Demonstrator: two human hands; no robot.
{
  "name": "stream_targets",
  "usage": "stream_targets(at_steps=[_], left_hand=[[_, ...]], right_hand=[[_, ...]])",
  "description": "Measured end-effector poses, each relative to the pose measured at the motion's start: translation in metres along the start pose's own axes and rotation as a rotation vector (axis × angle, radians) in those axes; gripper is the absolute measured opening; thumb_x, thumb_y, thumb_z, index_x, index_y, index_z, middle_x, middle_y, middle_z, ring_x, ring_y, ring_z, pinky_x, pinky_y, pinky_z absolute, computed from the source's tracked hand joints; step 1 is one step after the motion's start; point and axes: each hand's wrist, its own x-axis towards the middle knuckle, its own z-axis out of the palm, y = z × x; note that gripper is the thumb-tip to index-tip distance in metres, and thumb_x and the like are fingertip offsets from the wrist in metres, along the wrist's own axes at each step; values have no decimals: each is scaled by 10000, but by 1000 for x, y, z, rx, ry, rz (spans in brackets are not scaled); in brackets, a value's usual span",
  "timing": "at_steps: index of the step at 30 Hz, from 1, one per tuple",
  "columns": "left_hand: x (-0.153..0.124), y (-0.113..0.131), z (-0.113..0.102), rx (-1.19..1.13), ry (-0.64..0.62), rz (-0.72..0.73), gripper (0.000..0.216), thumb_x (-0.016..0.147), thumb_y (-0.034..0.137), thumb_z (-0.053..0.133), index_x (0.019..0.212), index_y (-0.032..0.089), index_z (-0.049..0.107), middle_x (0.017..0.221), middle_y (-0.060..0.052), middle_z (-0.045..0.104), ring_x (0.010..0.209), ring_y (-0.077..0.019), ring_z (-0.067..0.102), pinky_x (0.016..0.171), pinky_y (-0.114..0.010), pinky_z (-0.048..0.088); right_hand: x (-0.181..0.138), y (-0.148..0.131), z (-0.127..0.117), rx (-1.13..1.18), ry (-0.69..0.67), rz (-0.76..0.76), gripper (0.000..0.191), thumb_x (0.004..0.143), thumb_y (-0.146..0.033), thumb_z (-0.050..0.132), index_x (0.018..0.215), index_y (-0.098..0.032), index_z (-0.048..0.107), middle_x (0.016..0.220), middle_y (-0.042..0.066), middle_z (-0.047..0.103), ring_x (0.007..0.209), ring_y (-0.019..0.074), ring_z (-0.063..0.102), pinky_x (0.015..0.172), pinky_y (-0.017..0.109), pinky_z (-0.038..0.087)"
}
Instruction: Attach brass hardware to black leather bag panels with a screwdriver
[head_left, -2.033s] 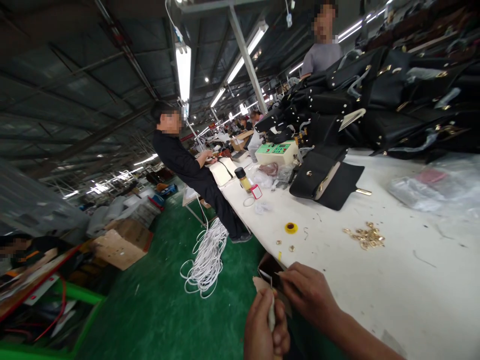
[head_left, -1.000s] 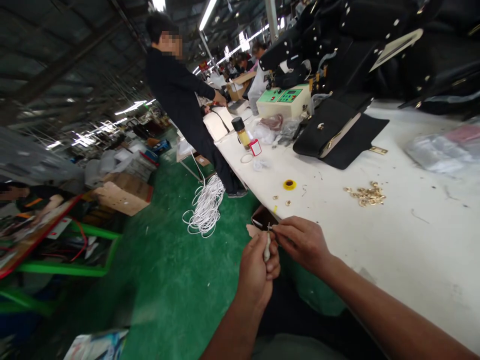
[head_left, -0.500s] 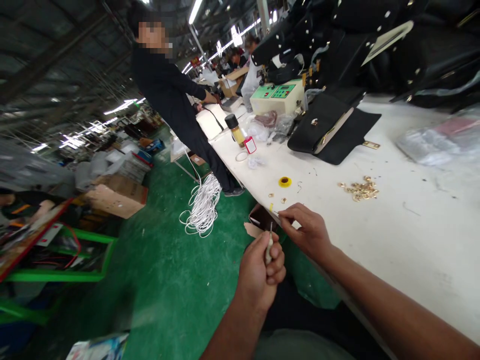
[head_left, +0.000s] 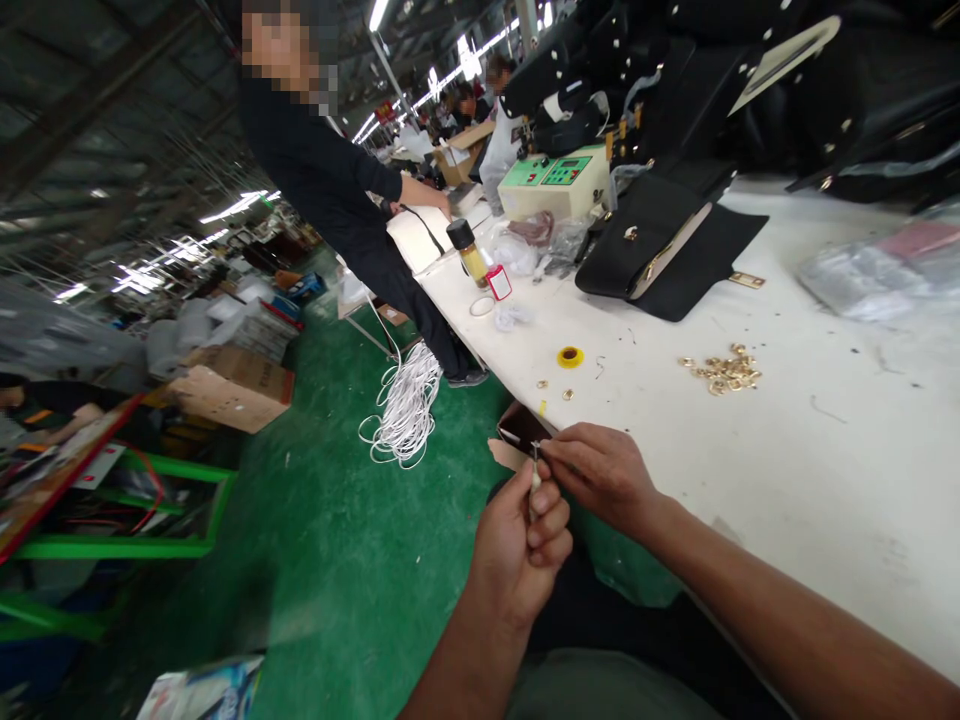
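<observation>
In my left hand [head_left: 529,545], the fingers are wrapped round a small pale-handled tool [head_left: 535,481] with a thin metal shaft pointing up. My right hand [head_left: 600,470] pinches at the tip of that shaft, beside the table's edge. Whatever sits between its thumb and fingertips is too small to make out. On the white table [head_left: 795,500], beyond the hands, lie a pile of small gold rings and fittings [head_left: 724,372], two loose gold pieces and a yellow tape roll [head_left: 570,357]. Farther back rests an open black bag [head_left: 667,250] with a gold clasp plate.
A bottle with a black cap [head_left: 466,250], a small red box [head_left: 498,282] and a green-panelled machine [head_left: 555,185] stand on the table. Black bags are heaped behind. An open carton [head_left: 510,455] is below the edge. Coiled white cord [head_left: 409,405] lies near a person [head_left: 322,180].
My right hand has moved left, bringing its fingertips to the tip of the tool. My left hand stays nearly in place. The standing person has leaned and shifted slightly.
</observation>
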Motion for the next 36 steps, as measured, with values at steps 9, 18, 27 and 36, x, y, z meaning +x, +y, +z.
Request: stream_targets(at_steps=[9,18,27,36], left_hand=[[-8,-3,12,-145,-120,-84,257,1070,284,431,945,109,573,610,82,366,383,-4,278,335,-104,147],[-11,6,7,-220,-163,-20,331,1090,252,311,949,96,567,624,68,410,388,-17,363,325,-102,173],[-22,-12,16,-93,-178,-106,156,967,266,645,947,120,594,601,92,410,388,-2,295,333,-102,179],[-16,2,16,353,145,486,310,873,400,740,974,118,663,687,46,541,412,5,337,348,-109,224]], right_hand=[[6,10,1,155,129,242,123,944,-115,629,916,-209,704,791,10,692,708,131,651,652,251,513],[18,-15,-12,211,142,45,131,956,-115,651,1039,-210,688,926,53,743,814,142,710,713,243,565],[1,1,5,100,-42,197,202,958,-152,584,811,-208,711,747,16,688,643,131,641,597,247,487],[21,-5,-16,307,168,532,80,906,-181,678,866,-214,739,825,-3,733,661,123,640,648,251,522]])
